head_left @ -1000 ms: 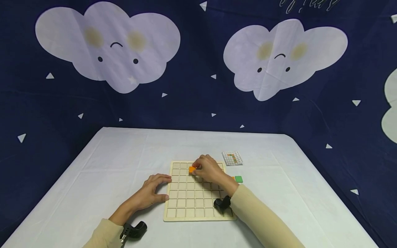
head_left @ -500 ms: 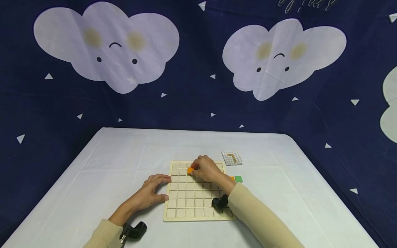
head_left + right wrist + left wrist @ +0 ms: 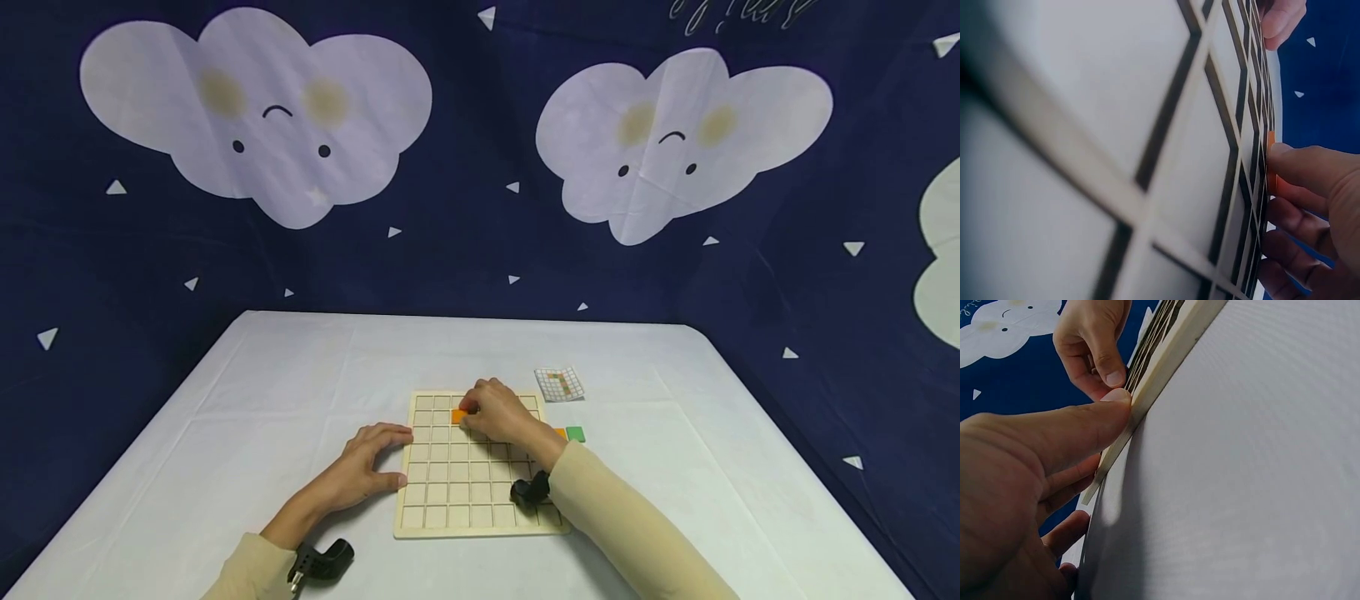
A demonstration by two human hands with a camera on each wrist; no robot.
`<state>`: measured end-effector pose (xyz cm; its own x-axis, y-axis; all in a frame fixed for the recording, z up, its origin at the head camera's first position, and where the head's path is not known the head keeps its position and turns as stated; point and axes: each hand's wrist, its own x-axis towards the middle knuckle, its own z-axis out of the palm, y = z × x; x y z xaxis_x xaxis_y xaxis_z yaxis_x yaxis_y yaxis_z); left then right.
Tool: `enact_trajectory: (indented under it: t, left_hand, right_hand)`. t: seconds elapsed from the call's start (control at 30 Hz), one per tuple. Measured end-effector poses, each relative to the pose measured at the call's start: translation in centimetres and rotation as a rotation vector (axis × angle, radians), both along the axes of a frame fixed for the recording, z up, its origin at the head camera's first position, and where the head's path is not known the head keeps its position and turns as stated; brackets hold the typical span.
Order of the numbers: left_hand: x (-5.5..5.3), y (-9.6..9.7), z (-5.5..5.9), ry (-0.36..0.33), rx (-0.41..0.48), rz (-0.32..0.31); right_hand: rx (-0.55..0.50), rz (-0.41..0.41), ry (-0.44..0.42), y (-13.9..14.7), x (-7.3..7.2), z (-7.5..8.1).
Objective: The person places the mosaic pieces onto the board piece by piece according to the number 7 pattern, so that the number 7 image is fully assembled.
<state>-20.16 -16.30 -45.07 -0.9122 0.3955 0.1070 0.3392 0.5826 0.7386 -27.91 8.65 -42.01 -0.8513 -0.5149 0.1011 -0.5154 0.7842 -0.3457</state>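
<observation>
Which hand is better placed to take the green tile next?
Probably the right hand, once it releases its orange tile: the green tile lies on its side of the board, while the left hand touches the board's opposite edge.

Tiles lie right of the board, before the card.

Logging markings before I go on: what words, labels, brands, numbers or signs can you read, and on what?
No text can be read.
Dark blue backdrop: looping script at the top edge, cut off by the frame, unreadable.
Gridded card: coloured squares; too small to tell any lettering.
Grid board, green tile and the orange tile in the right hand: no lettering visible.
</observation>
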Motion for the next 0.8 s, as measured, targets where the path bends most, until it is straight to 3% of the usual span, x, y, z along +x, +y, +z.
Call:
enact_trajectory:
  t: [0.57, 0.8]
  left_hand:
    - [0.11, -0.05, -0.18, -0.008, 0.013, 0.007]
    - [-0.03, -0.02, -0.15, 0.002, 0.008, -0.001]
  right_hand:
    - [0.002, 0.013, 0.002, 0.04, 0.01, -0.28]
    - [-0.050, -0.013, -0.016, 0.20, 0.12, -0.03]
